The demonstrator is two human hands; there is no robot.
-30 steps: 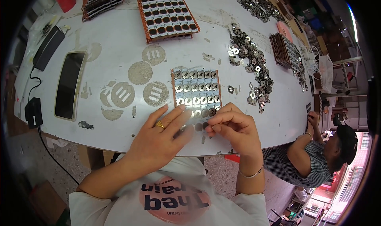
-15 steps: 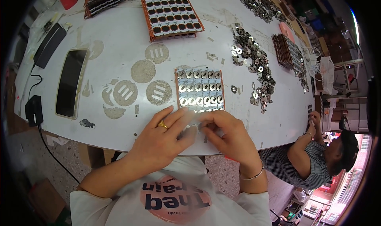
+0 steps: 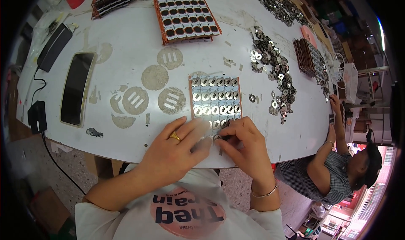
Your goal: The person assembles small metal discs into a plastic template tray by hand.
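Note:
A pale panel (image 3: 214, 103) with orange side edges lies in front of me, set with rows of round shiny metal clips. My left hand (image 3: 177, 145), with a gold ring, rests over its near left corner. Its outer fingers are stretched out; the fingers nearer the panel are smeared by motion. My right hand (image 3: 244, 149) is closed at the panel's near right corner, thumb and forefinger pinching a small round metal clip (image 3: 217, 137). The hands cover part of the nearest rows. One loose metal washer-like piece (image 3: 252, 98) lies just right of the panel.
Heaps of loose metal clips (image 3: 280, 77) spread to the right. A stack of panels with black discs (image 3: 185, 18) stands at the back, another stack (image 3: 114, 1) left of it. A phone (image 3: 78, 88) and a black adapter (image 3: 37, 117) lie left. Another person (image 3: 333, 168) works at the right.
My right hand has shifted slightly and more of the panel's fourth row shows. A clip now shows at its fingertips. The other person's arm reaches farther along the table.

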